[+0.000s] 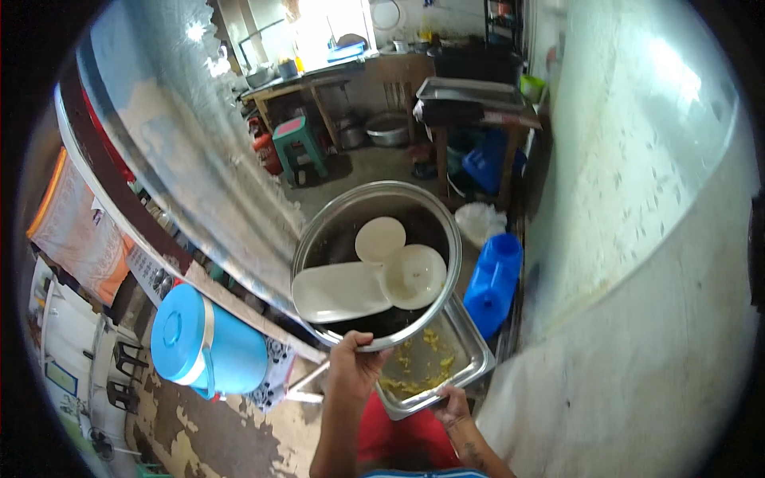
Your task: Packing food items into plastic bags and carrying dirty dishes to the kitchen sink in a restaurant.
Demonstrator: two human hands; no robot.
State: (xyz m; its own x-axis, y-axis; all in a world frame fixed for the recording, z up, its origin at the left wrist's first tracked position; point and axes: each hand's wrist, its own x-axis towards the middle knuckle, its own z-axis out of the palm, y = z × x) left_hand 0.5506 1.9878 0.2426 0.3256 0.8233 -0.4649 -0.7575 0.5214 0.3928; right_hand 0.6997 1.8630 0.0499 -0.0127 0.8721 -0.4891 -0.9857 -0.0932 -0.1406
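My left hand (358,364) grips the near rim of a large round metal basin (451,239), thumb over the edge. In the basin lie a white oblong dish (340,291), a white round bowl (416,278) and a small white round dish or bowl (381,239). With my right hand (452,405) I hold the near edge of a rectangular stainless steel tray (481,355), smeared with yellow food remains (439,358). The tray is lower than the basin, which hides its far left part.
A blue water cooler jug (209,343) stands at left beside a curtain (221,149). A blue plastic jerrycan (493,284) and a white plastic bag (481,221) are by the right wall. Ahead are a green stool (299,146), a red gas cylinder (264,148) and a table holding a metal tray (469,89).
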